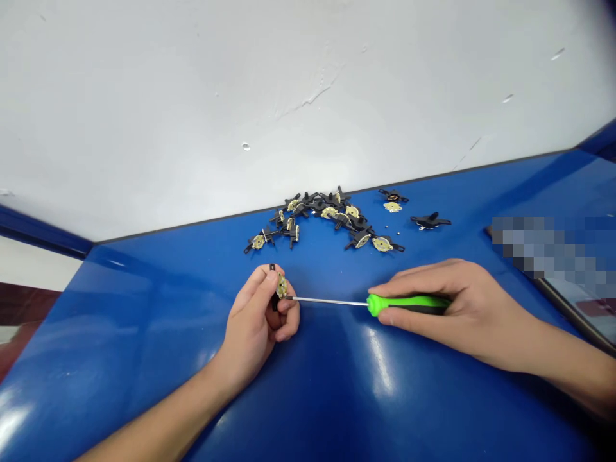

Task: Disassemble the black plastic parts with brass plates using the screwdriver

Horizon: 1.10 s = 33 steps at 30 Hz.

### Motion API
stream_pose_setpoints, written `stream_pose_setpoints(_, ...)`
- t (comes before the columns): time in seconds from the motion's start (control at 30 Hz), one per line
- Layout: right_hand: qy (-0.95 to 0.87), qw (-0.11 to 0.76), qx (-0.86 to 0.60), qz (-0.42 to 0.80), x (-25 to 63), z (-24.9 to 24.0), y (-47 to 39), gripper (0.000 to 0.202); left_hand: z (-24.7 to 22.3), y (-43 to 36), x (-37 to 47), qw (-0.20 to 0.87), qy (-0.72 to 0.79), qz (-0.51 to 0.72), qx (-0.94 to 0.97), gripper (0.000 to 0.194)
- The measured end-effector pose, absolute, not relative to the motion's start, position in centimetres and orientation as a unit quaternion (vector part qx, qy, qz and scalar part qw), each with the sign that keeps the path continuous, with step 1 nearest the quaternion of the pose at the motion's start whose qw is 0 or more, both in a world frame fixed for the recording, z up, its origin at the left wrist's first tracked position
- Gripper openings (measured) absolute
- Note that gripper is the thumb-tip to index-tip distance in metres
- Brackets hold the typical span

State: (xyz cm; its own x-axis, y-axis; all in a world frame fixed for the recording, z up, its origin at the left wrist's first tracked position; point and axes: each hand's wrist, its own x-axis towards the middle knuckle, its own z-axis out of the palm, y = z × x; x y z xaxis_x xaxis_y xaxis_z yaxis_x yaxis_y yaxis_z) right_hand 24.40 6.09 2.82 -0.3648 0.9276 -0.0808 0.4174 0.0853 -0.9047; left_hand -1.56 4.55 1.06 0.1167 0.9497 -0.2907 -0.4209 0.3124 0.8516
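Between the thumb and fingers of my left hand [257, 314] is a small black plastic part with a yellowish round plate [282, 286], its plate side turned to the right. My right hand [447, 305] is closed around the green and black handle of a screwdriver [332, 301]. The shaft lies nearly level, and its tip meets the lower edge of the yellowish plate. Whether a screw sits under the tip is too small to tell. Behind my hands lies a pile of similar black parts [320, 205], several with yellowish plates showing.
Right of the pile are a loose yellowish plate [393, 207] beside a black part [393, 196], another black part [430, 221] and tiny bits. A dark-edged flat object [572, 314], partly blurred out, lies at the right. A white wall [192, 128] bounds the blue table [158, 308].
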Motion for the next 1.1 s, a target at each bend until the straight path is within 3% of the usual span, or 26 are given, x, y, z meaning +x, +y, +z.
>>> stream_pose_setpoints(0.23, -0.706, 0.264, -0.479, 0.450, 24.5, 3.1, 5.9, 0.021, 0.7, 4.3, -1.6, 0.670, 0.438, 0.497, 0.336, 0.020)
stream_pose_setpoints(0.63, -0.543, 0.158, -0.484, 0.668, 24.2, 4.2, 6.4, 0.025, 1.1, 3.7, -1.4, 0.661, 0.489, 0.458, 0.339, 0.026)
stream_pose_setpoints(0.8, -0.529, 0.137, -0.478, 0.687, 24.1, 4.3, 6.6, 0.034, 1.4, 3.9, -1.1, 0.653, 0.500, 0.469, 0.322, 0.027)
stream_pose_setpoints(1.1, -0.519, 0.141, -0.478, 0.695, 24.2, 4.1, 6.7, 0.032, 1.1, 3.9, -1.7, 0.681, 0.472, 0.456, 0.324, 0.025)
